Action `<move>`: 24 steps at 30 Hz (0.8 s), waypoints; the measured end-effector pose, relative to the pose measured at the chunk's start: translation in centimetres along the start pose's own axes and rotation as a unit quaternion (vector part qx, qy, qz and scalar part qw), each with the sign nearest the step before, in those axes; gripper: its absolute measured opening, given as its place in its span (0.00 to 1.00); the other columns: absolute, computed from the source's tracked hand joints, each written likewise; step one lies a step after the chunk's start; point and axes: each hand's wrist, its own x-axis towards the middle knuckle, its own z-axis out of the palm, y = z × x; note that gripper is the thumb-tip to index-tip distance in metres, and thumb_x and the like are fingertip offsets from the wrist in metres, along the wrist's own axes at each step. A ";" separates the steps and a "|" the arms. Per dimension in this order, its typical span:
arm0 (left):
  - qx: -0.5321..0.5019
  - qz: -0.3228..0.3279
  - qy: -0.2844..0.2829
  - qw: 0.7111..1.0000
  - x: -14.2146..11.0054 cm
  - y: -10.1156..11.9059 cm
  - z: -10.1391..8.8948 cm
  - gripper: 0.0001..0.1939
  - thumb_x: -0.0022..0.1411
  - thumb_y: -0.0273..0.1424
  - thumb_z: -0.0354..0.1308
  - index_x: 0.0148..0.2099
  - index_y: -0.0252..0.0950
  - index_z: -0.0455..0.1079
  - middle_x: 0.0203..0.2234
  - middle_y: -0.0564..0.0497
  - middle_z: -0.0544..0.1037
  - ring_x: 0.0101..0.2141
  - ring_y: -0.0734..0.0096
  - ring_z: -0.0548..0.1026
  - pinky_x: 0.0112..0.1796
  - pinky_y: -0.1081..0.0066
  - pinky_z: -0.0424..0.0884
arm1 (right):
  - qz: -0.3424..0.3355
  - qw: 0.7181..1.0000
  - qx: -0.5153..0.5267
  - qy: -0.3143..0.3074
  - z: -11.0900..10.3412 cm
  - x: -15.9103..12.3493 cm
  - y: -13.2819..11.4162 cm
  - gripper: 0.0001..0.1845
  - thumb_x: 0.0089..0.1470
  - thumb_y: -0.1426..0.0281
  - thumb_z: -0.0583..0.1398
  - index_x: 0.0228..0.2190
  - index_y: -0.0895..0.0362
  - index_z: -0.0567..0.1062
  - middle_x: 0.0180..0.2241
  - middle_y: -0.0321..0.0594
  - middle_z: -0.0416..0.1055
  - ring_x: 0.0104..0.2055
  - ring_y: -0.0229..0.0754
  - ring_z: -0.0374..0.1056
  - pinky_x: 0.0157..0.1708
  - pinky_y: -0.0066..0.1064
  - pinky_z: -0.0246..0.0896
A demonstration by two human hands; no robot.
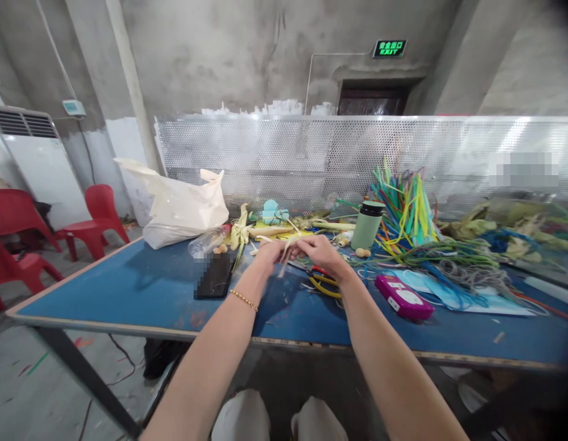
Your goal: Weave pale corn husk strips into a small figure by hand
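Our left hand and right hand pinch a pale strip; bare desk extends left of our left hand.

From where I watch, I can make out a beaded, gold-coloured bracelet around the left wrist, bare forearms without sleeves, and pale, light-coloured trousers over both knees.

soft light, wide-angle edge distortion
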 end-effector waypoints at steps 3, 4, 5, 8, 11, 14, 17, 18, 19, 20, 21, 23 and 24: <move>-0.035 -0.020 -0.004 0.999 -0.3 0.1 0.1 0.13 0.44 0.33 0.73 0.26 0.31 0.74 0.19 0.46 0.76 0.22 0.69 0.74 0.28 0.69 0.70 | -0.020 0.999 -0.039 0.019 -0.1 0.0 0.3 0.14 0.51 0.66 0.57 0.19 0.58 0.75 0.19 0.38 0.72 0.24 0.39 0.64 0.27 0.29 0.57; -0.042 -0.014 -0.015 0.999 -0.4 0.2 0.2 0.13 0.44 0.32 0.74 0.27 0.30 0.75 0.19 0.46 0.77 0.22 0.70 0.74 0.28 0.69 0.70 | -0.024 0.998 -0.053 0.027 0.0 0.0 0.4 0.13 0.50 0.67 0.57 0.18 0.57 0.73 0.18 0.37 0.70 0.23 0.38 0.63 0.26 0.28 0.56; -0.047 -0.007 -0.027 0.999 -0.4 0.2 0.2 0.13 0.43 0.31 0.74 0.27 0.30 0.75 0.20 0.46 0.77 0.22 0.70 0.74 0.28 0.70 0.70 | -0.026 0.997 -0.059 0.034 0.0 0.0 0.6 0.13 0.50 0.67 0.57 0.18 0.57 0.71 0.18 0.36 0.69 0.22 0.37 0.62 0.26 0.28 0.55; -0.057 -0.003 -0.037 0.998 -0.3 0.2 0.2 0.12 0.41 0.27 0.73 0.29 0.30 0.76 0.21 0.46 0.78 0.23 0.71 0.74 0.27 0.71 0.68 | -0.016 0.996 -0.050 0.066 0.2 0.2 1.2 0.09 0.49 0.65 0.58 0.22 0.56 0.70 0.19 0.36 0.70 0.23 0.38 0.64 0.25 0.28 0.56; -0.049 -0.002 -0.042 0.998 -0.2 0.1 0.0 0.08 0.43 0.25 0.70 0.30 0.30 0.77 0.21 0.48 0.78 0.22 0.72 0.73 0.25 0.73 0.64 | -0.005 0.992 -0.046 0.116 0.2 0.5 1.5 0.08 0.46 0.64 0.62 0.28 0.56 0.73 0.20 0.34 0.69 0.23 0.38 0.63 0.26 0.28 0.56; -0.012 0.017 -0.071 0.997 -0.2 0.0 -0.1 0.06 0.46 0.25 0.69 0.27 0.29 0.76 0.21 0.48 0.76 0.21 0.73 0.72 0.23 0.72 0.62 | -0.022 0.990 -0.057 0.130 0.1 0.6 1.6 0.10 0.46 0.62 0.64 0.24 0.57 0.75 0.20 0.35 0.68 0.25 0.38 0.63 0.28 0.29 0.56; 0.016 0.036 -0.110 0.993 -0.4 -0.1 -0.2 0.06 0.46 0.25 0.68 0.24 0.30 0.74 0.20 0.48 0.75 0.20 0.74 0.71 0.24 0.72 0.61 | 0.000 0.990 -0.017 0.137 0.0 0.4 1.5 0.19 0.45 0.56 0.65 0.17 0.57 0.71 0.18 0.35 0.64 0.25 0.36 0.59 0.27 0.29 0.52; 0.019 0.040 -0.123 0.991 -0.4 -0.1 -0.2 0.06 0.46 0.24 0.68 0.24 0.30 0.73 0.19 0.49 0.75 0.20 0.75 0.70 0.24 0.72 0.61 | 0.025 0.991 0.016 0.132 0.0 0.3 1.4 0.21 0.43 0.54 0.66 0.16 0.57 0.70 0.16 0.33 0.61 0.23 0.35 0.56 0.25 0.28 0.50; 0.020 0.043 -0.133 0.990 -0.3 -0.2 -0.2 0.06 0.46 0.24 0.68 0.23 0.31 0.72 0.19 0.50 0.74 0.20 0.76 0.69 0.24 0.72 0.61 | 0.055 0.989 0.056 0.122 0.0 0.2 1.2 0.23 0.41 0.52 0.67 0.16 0.57 0.69 0.15 0.31 0.58 0.21 0.33 0.53 0.23 0.28 0.47; 0.018 0.043 -0.143 0.989 -0.3 -0.3 -0.3 0.07 0.46 0.24 0.68 0.23 0.31 0.72 0.18 0.50 0.73 0.20 0.76 0.69 0.24 0.72 0.61 | 0.082 0.986 0.097 0.109 0.0 0.1 1.1 0.25 0.39 0.51 0.69 0.16 0.57 0.69 0.14 0.30 0.56 0.20 0.31 0.49 0.21 0.27 0.44; 0.013 0.041 -0.152 0.987 -0.2 -0.3 -0.3 0.08 0.46 0.24 0.68 0.23 0.31 0.71 0.18 0.50 0.73 0.20 0.76 0.69 0.25 0.72 0.62 | 0.105 0.981 0.136 0.095 -0.1 0.0 0.9 0.26 0.37 0.50 0.70 0.16 0.57 0.68 0.14 0.29 0.55 0.19 0.30 0.47 0.20 0.26 0.41; -0.005 0.028 -0.170 0.985 -0.2 -0.3 -0.4 0.09 0.46 0.25 0.69 0.23 0.31 0.71 0.19 0.51 0.73 0.21 0.76 0.69 0.27 0.71 0.64 | 0.135 0.968 0.198 0.079 -0.2 -0.1 0.7 0.27 0.35 0.51 0.72 0.17 0.57 0.67 0.13 0.27 0.54 0.17 0.28 0.45 0.18 0.25 0.38; -0.015 0.022 -0.178 0.984 -0.3 -0.3 -0.4 0.09 0.45 0.26 0.70 0.24 0.31 0.71 0.19 0.51 0.73 0.21 0.76 0.69 0.28 0.71 0.65 | 0.146 0.961 0.219 0.080 -0.3 -0.1 0.6 0.27 0.35 0.51 0.72 0.17 0.57 0.67 0.14 0.28 0.55 0.17 0.28 0.45 0.17 0.25 0.38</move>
